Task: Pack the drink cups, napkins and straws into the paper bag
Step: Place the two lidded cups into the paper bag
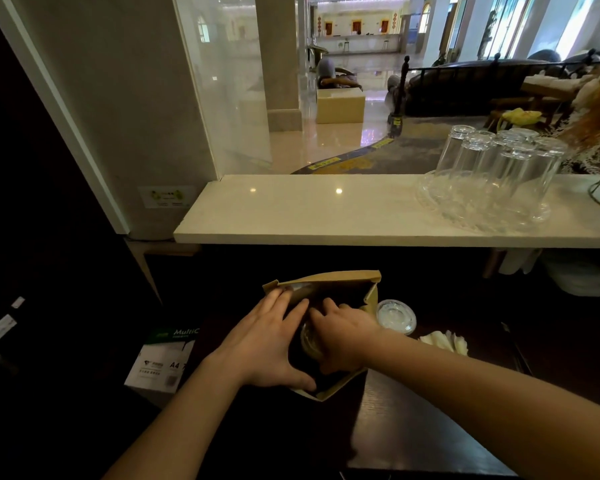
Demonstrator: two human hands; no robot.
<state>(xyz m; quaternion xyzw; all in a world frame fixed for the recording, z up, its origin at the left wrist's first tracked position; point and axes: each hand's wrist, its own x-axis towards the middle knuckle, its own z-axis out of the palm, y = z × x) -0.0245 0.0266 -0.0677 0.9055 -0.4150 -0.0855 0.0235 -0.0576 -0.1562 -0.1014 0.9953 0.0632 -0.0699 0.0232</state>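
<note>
A brown paper bag stands open on the dark low table, straight ahead of me. My left hand presses on the bag's left rim and holds the mouth apart. My right hand reaches into the mouth and grips a clear lidded drink cup that sits partly inside the bag. A second lidded cup stands on the table just right of the bag. White napkins lie further right. No straws show.
A white stone counter runs above the table, with a glass tray of upturned glasses at its right. A box of A4 paper sits on the floor at the left. The dark table edge runs near me.
</note>
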